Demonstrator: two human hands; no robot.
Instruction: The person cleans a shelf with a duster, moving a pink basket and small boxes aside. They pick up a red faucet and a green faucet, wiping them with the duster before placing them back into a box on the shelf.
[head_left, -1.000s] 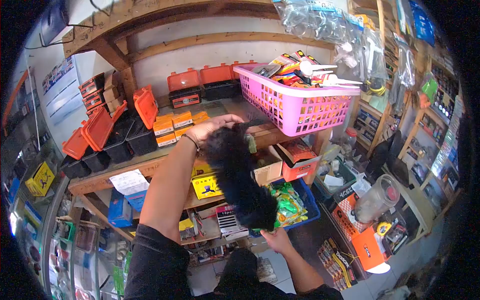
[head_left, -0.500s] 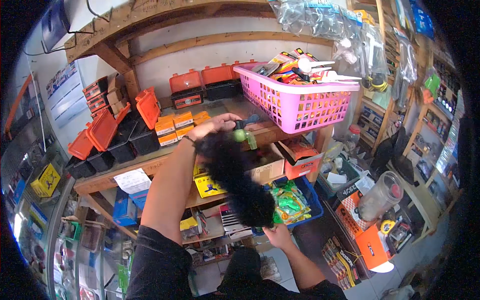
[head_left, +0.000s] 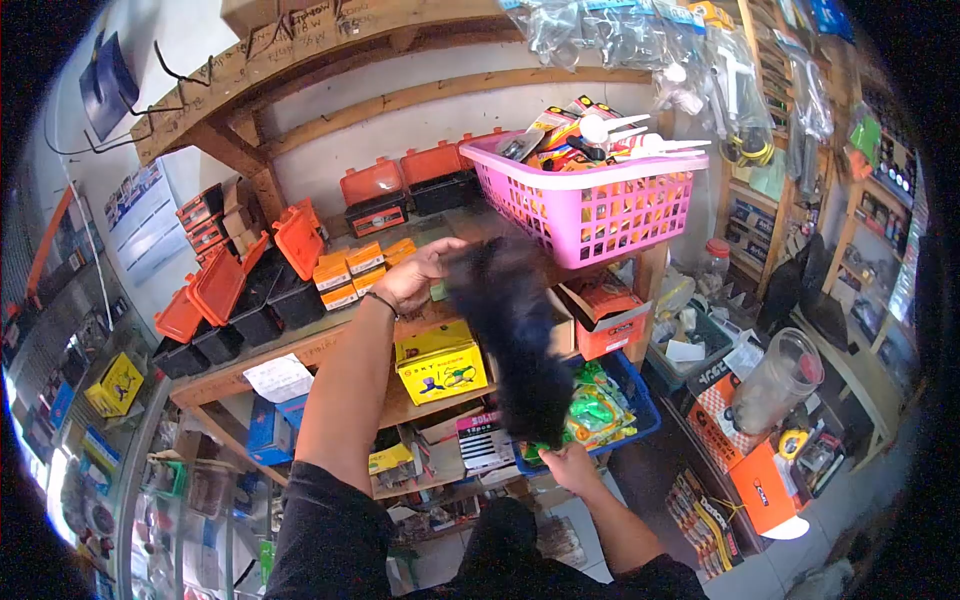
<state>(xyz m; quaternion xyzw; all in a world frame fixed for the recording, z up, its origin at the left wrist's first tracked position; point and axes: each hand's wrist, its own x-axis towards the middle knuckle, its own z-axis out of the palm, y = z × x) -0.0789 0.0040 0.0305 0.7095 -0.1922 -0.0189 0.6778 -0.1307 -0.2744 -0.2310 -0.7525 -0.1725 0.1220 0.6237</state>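
A dark, fluffy duster [head_left: 515, 340], blurred by motion, hangs between my two hands in front of the wooden shelf. My left hand [head_left: 418, 278] is closed near its upper end, beside small orange-and-white boxes [head_left: 350, 272]; what its fingers pinch is too blurred to tell. My right hand [head_left: 570, 468] is closed at the duster's lower end, by a blue basket [head_left: 640, 425] with green packets. Behind the duster is a yellow box [head_left: 440, 362] on the lower shelf.
A pink basket [head_left: 620, 215] full of packages stands on the shelf at right. Black cases with orange lids [head_left: 215, 280] line the left. Plastic-wrapped items [head_left: 600, 35] hang above. An orange carton [head_left: 762, 490] and a clear container [head_left: 780, 380] are low at right.
The duster has swung slightly right, and the light green object by my left hand is now mostly hidden. More of the yellow box shows. The camera view has shifted a little.
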